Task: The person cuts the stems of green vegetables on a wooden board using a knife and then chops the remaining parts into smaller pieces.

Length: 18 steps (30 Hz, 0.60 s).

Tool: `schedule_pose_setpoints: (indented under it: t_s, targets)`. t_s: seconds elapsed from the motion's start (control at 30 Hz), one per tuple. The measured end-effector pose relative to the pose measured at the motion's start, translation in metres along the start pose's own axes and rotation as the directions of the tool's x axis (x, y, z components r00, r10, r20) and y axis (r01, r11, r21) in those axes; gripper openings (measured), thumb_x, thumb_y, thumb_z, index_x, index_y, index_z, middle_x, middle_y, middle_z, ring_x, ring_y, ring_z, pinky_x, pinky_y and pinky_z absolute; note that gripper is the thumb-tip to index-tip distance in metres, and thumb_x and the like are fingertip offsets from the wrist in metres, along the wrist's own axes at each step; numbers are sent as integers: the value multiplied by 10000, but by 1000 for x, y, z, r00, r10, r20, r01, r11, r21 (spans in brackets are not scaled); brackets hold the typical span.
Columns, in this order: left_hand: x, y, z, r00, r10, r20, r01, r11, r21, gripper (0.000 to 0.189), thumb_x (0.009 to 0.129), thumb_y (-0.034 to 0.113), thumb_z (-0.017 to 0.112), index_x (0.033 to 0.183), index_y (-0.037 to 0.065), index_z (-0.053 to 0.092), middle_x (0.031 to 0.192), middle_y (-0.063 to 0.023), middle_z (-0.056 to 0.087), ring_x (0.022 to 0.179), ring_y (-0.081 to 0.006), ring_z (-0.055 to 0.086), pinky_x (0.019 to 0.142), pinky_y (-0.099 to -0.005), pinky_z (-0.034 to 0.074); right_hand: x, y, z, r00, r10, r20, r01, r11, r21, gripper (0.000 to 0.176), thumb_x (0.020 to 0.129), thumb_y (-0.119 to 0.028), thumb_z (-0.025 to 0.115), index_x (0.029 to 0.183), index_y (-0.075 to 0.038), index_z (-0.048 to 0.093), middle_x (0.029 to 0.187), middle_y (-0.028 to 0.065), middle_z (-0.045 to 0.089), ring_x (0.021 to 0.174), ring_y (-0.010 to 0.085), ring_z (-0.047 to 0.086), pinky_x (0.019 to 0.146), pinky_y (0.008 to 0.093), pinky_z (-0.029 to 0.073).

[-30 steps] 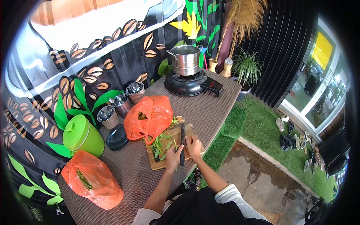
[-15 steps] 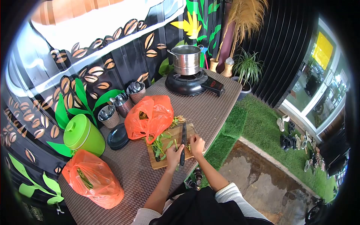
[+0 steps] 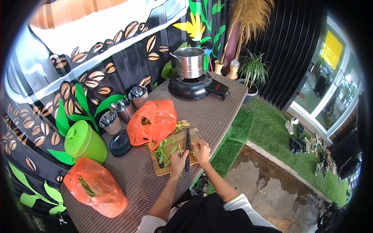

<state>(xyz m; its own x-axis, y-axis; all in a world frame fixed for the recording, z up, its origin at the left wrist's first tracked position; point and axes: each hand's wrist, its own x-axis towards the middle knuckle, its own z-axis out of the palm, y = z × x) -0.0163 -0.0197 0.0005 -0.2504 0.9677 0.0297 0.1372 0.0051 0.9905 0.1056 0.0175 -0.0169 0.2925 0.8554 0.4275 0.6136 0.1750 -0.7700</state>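
Note:
My left hand is closed around a black-handled knife, its dark blade pointing away from me over the wooden cutting board. A thin green stem stands up beside that thumb. My right hand is on the board's right side, its fingers bent down and together by small yellowish-green bits; what they pinch is hidden. Leafy green stalks lie on the board to the left of the knife. At its far edge rests a bunch of pale root ends, next to an orange plastic bag.
A second orange bag stands at the near left, by a green lidded bucket and dark stacked plates. Cutlery cups line the wall side. At the far end a steel pot sits on a black portable stove.
My right hand's fingers have turned further down onto the board. The left hand and knife stay nearly in place; the whole view has shifted slightly.

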Motion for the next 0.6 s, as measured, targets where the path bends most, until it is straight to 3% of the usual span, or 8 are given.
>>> schedule_pose_setpoints:
  t_s: [0.07, 0.17, 0.3, 0.37, 0.5, 0.57, 0.6]
  targets:
    - [-1, 1, 1, 1000, -7, 2, 7, 1000, -13, 232, 822, 202, 683, 809, -28, 655, 570, 3, 547, 488, -53, 475, 443, -231, 356, -1, -1, 2, 999, -54, 3, 54, 996, 78, 201, 721, -138, 737, 701, -18, 578, 645, 84, 540, 601, 222, 517, 572, 340, 414]
    - [-3, 5, 2, 1000, -19, -5, 18, 999, -46, 228, 824, 198, 681, 816, -28, 651, 577, 7, 544, 491, -49, 472, 442, -225, 354, -3, 4, 8, 995, -92, -41, 96, 985, 140, 264, 719, -158, 750, 682, 0, 541, 616, 86, 496, 550, 205, 479, 533, 316, 411]
    - [-3, 8, 0, 999, -32, -13, 31, 997, -69, 230, 828, 199, 680, 823, -28, 645, 581, 6, 544, 493, -48, 473, 443, -220, 354, -9, 15, 6, 1000, -8, -18, 10, 993, 113, 207, 738, -134, 725, 707, 9, 578, 626, 111, 531, 565, 230, 514, 547, 339, 418]
    - [-3, 9, 0, 999, -48, -19, 47, 995, -83, 233, 829, 201, 680, 823, -29, 646, 585, 4, 549, 495, -47, 475, 444, -221, 356, -12, 18, 3, 998, 42, 53, -47, 994, 100, 132, 733, -108, 693, 734, 2, 620, 720, 142, 603, 708, 286, 586, 642, 371, 438]
    - [0, 9, 2, 998, -25, -51, 22, 998, -63, 239, 832, 207, 679, 843, -30, 650, 594, -3, 566, 492, -49, 483, 444, -224, 361, -12, 7, -7, 996, -80, 38, 79, 996, 45, 104, 785, -109, 650, 755, -9, 652, 744, 178, 623, 676, 325, 601, 616, 373, 454]
    - [2, 9, 5, 998, 6, -67, -9, 999, -48, 242, 832, 209, 680, 856, -30, 651, 590, -3, 566, 488, -51, 484, 442, -224, 359, -13, -7, -18, 943, 209, 261, -228, 973, 43, 232, 858, -183, 620, 720, 2, 640, 694, 123, 625, 581, 264, 596, 558, 366, 462]
    - [2, 8, 6, 996, 34, -82, -37, 999, -30, 245, 831, 210, 680, 869, -30, 651, 587, -2, 566, 484, -52, 486, 441, -225, 356, -12, -10, -19, 942, 208, 262, -227, 973, 43, 232, 858, -183, 620, 720, 2, 640, 694, 123, 625, 581, 264, 596, 558, 366, 462]
